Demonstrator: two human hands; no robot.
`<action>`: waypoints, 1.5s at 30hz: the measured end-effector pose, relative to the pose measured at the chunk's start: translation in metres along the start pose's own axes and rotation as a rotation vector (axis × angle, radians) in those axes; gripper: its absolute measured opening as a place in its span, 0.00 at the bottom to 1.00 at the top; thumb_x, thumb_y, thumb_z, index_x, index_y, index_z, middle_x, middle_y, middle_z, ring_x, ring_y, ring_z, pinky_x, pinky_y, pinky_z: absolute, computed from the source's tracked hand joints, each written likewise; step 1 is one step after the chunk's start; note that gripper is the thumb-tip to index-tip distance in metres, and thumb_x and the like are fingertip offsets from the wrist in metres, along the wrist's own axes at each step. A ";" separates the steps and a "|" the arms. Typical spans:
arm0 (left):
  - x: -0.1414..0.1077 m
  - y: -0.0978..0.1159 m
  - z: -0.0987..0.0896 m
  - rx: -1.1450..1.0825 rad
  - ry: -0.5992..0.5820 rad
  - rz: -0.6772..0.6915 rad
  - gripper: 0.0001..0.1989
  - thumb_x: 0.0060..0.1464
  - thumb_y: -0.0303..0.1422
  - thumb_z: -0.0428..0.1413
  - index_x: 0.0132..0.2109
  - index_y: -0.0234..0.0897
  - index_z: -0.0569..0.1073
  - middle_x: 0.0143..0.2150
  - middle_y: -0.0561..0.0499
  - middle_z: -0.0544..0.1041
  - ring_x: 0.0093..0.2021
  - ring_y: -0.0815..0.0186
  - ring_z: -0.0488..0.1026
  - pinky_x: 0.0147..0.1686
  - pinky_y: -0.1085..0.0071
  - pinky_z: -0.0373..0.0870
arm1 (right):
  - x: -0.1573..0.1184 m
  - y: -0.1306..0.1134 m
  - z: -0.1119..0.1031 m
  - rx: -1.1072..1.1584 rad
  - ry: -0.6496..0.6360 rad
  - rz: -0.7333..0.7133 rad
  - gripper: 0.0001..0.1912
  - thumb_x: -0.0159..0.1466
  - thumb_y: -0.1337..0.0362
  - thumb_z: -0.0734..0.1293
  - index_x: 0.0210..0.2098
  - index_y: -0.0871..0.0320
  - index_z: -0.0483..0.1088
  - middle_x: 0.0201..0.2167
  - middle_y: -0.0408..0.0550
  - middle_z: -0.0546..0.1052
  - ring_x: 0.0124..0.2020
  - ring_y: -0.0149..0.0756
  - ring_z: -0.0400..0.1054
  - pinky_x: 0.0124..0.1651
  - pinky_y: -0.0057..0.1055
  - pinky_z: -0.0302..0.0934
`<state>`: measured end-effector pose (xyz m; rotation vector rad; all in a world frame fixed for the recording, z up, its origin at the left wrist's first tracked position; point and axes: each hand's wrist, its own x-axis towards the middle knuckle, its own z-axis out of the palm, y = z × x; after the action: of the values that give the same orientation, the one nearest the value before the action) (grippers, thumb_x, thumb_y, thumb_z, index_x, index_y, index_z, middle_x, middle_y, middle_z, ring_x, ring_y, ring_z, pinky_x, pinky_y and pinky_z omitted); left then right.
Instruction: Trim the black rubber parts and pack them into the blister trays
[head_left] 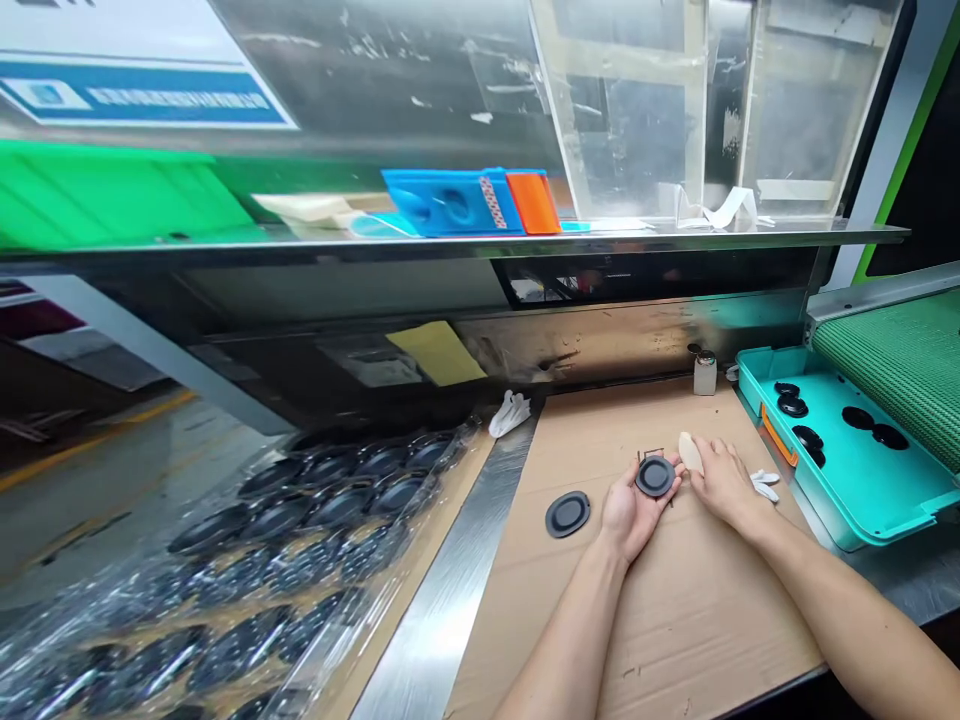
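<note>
A round dark grey part (655, 476) rests in my left hand (628, 512), its fingers curled under and around the rim. Just to the right, my right hand (721, 478) pinches a pale, flat piece (690, 454) between thumb and fingers, close to the part's edge. Another dark grey part (568, 514), oval in outline, lies on the cardboard sheet (547, 625) to the left of my left hand. Beneath my right wrist, a crumpled white piece (766, 485) sits on the cardboard.
A teal tray (862, 500) with several black discs stands at the right, beside a green conveyor belt (900, 350). A small bottle (704, 373) is at the back. Several black parts (277, 515) fill a plastic-covered tray at the left. A metal shelf (450, 243) crosses above.
</note>
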<state>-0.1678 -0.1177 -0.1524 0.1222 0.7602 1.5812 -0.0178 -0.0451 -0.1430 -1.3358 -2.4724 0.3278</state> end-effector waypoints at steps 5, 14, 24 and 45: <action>0.004 0.001 -0.003 0.007 0.081 0.097 0.18 0.70 0.35 0.42 0.43 0.29 0.75 0.50 0.36 0.79 0.47 0.56 0.80 0.45 0.59 0.79 | -0.002 -0.003 -0.002 0.232 -0.014 -0.080 0.27 0.69 0.65 0.58 0.67 0.55 0.57 0.54 0.56 0.74 0.51 0.43 0.70 0.51 0.35 0.61; 0.005 -0.008 -0.002 0.003 -0.044 0.141 0.16 0.68 0.33 0.46 0.46 0.30 0.77 0.50 0.39 0.80 0.51 0.58 0.78 0.56 0.60 0.73 | -0.010 -0.026 0.003 0.659 0.022 -0.182 0.16 0.68 0.60 0.61 0.50 0.53 0.75 0.45 0.44 0.80 0.43 0.35 0.74 0.48 0.28 0.63; 0.005 -0.012 -0.001 0.008 -0.035 0.127 0.17 0.68 0.35 0.46 0.46 0.31 0.78 0.49 0.39 0.80 0.52 0.57 0.77 0.57 0.59 0.73 | -0.005 -0.022 -0.008 0.596 -0.038 -0.164 0.15 0.66 0.61 0.61 0.46 0.53 0.78 0.45 0.44 0.81 0.45 0.37 0.74 0.49 0.29 0.65; -0.001 -0.016 0.008 -0.065 0.014 0.129 0.20 0.70 0.34 0.43 0.56 0.32 0.75 0.52 0.40 0.80 0.53 0.59 0.78 0.56 0.61 0.75 | -0.009 -0.046 -0.001 0.050 0.031 0.041 0.21 0.73 0.55 0.53 0.62 0.51 0.62 0.43 0.52 0.81 0.41 0.43 0.76 0.40 0.32 0.60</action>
<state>-0.1503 -0.1158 -0.1546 0.1146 0.7229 1.7288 -0.0479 -0.0776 -0.1277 -1.3621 -2.3980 0.3735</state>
